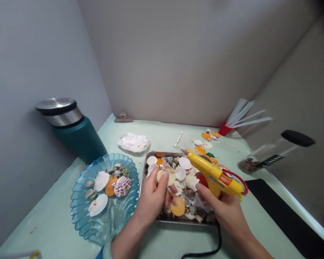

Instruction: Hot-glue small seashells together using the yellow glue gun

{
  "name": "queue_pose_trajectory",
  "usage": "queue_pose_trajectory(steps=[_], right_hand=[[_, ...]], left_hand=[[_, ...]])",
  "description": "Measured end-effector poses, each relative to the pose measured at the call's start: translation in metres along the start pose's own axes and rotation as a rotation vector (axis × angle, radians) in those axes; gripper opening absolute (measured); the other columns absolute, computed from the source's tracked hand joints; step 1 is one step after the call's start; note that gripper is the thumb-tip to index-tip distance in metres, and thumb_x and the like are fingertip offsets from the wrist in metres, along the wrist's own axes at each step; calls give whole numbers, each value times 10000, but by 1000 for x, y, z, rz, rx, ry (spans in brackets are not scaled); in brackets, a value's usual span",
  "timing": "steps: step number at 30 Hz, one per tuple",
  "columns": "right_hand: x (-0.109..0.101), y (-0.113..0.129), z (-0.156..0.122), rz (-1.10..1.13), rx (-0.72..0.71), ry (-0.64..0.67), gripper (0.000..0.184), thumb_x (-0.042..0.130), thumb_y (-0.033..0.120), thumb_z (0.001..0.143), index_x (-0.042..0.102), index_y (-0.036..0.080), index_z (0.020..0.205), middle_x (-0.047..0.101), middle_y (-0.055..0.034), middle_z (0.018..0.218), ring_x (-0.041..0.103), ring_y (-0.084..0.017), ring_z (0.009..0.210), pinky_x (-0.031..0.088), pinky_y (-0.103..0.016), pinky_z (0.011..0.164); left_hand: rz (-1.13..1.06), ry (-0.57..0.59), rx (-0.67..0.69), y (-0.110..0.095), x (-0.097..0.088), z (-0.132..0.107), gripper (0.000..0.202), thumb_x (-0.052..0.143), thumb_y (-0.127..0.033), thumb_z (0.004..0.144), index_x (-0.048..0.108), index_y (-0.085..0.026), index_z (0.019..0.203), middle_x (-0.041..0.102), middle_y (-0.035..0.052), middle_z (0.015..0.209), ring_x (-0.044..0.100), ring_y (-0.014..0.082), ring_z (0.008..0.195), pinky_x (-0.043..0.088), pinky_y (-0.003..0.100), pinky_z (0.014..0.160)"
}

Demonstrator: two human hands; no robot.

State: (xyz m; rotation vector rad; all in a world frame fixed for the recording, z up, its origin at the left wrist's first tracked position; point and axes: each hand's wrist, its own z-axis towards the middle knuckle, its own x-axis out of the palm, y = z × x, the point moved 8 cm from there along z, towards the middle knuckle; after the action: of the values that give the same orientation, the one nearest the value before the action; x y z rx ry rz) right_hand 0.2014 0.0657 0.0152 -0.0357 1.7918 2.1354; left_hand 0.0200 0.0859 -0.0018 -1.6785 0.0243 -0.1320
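Note:
Between the thumb and fingers of my left hand (154, 194) is a pale yellow seashell (166, 176), held over a metal tray (145, 172) full of shells. My right hand (226, 208) is wrapped round the handle of a yellow hot glue gun (209, 171). Its nozzle points up and to the left, above the tray's far edge and apart from the held shell. An orange scallop shell (177, 206) lies among the white shells in the tray. Part of the tray's contents is hidden by my hands.
Left of the tray is a blue scalloped plate (78, 205) with shells; behind it stands a teal bottle (82, 140). A crumpled white wrapper (134, 142), a small white stick (178, 139), a red cup (224, 129) of glue sticks and a jar (270, 154) surround the back. A black cord (219, 237) runs in front.

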Motion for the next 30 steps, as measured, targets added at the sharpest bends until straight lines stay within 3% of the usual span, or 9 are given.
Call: queue_pose_trajectory(steps=[4,9,13,20,30], right_hand=[[11,0,2,155,106,26,281,725,374,697,637,157,853,648,-16,682,605,-172,597,531,-280,549],[25,-4,0,290,186,33,289,707,393,724,605,167,872,576,31,602,496,-114,489,450,-231,453],[31,-7,-2,356,214,73,300,700,398,731,592,170,894,552,49,573,485,-102,471,444,-228,463],[31,-11,-4,307,182,88,271,694,380,733,607,170,880,535,50,559,490,-106,477,452,-237,483],[34,-11,-5,326,225,139,285,668,386,752,592,163,913,510,57,542,475,-106,470,428,-239,486]], left_hand=[[-21,76,-27,5,7,-1,228,515,-416,835,436,-207,789,640,-19,649,415,55,319,297,189,356],[9,166,-29,10,16,-3,231,513,-429,835,456,-206,816,606,-36,558,405,67,321,318,197,366],[25,211,-24,10,22,-6,244,493,-428,850,432,-207,767,595,-32,586,402,61,338,308,200,375],[63,221,-20,11,24,-8,261,491,-428,851,461,-201,725,533,-43,540,377,62,357,249,191,358],[117,159,2,6,19,-8,219,562,-402,795,540,-212,689,536,-20,518,442,118,421,297,212,389]])
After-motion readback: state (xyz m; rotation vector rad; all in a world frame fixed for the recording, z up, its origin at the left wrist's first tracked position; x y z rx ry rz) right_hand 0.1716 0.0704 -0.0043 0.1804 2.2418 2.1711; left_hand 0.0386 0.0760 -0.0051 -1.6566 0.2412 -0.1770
